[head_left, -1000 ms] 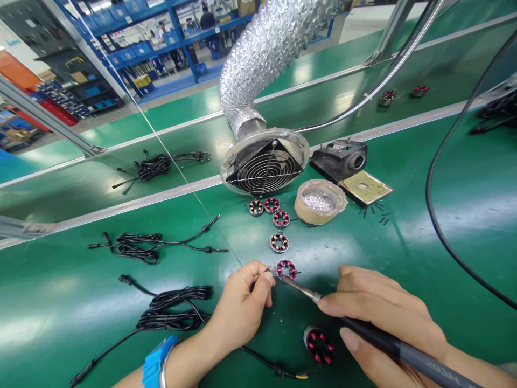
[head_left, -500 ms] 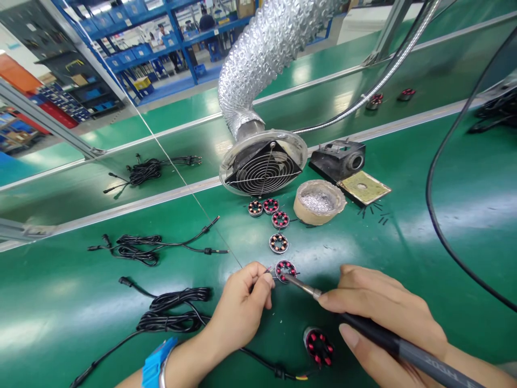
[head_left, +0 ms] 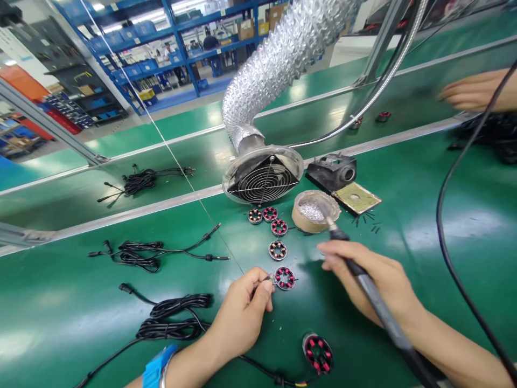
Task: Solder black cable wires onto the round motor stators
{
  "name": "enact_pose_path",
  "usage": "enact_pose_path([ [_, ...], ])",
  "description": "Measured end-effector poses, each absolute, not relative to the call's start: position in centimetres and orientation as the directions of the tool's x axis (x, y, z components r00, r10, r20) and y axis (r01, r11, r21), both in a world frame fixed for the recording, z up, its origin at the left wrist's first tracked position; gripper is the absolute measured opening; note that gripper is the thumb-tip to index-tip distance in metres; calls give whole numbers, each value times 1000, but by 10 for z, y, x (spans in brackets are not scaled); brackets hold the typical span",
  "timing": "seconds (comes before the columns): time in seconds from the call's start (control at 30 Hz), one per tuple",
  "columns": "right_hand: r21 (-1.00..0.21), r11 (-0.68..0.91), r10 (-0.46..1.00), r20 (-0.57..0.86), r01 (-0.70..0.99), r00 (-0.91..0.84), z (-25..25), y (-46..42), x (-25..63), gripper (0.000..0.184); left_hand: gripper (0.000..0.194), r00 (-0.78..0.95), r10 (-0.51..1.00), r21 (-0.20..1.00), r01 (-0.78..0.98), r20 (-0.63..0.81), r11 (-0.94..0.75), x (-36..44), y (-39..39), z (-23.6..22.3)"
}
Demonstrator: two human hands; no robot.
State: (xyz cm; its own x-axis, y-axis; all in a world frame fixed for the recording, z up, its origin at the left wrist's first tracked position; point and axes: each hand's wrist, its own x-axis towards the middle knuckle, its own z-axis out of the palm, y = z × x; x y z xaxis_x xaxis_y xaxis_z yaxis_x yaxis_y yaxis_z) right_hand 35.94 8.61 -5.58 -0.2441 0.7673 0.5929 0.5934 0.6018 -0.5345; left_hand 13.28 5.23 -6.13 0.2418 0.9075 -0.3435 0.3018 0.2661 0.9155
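Our right hand (head_left: 369, 275) has swung soldering iron (head_left: 379, 309) from red-coiled ring (head_left: 285, 278) up to round bowl (head_left: 313, 215), right of center. Another person's hand (head_left: 479, 90) has entered at upper right of frame.

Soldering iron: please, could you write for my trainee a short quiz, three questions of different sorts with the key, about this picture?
1. Fill the gap: the soldering iron is held in the person's ____ hand.
2. True or false: the left hand has a blue band at its wrist.
3. The iron's metal end points into: A) the round fan; B) the tan tub; C) the yellow pad.
Key: 1 right; 2 true; 3 B.
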Motion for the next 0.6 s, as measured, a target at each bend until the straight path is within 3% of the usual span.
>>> enact_pose_path([
  [0.23,-612,757,628,582,230,-517,-51,93,314,19,42,237,922,927,293,-307,233,133,53,-63],
  [0.4,-553,806,569,628,210,-531,-63,97,308,22,52,240,927,943,239,-289,232,133,53,-70],
  [0.6,-475,825,563,654,305,-505,-76,94,308,19,57,279,910,951,126,-308,284,124,57,-98],
])
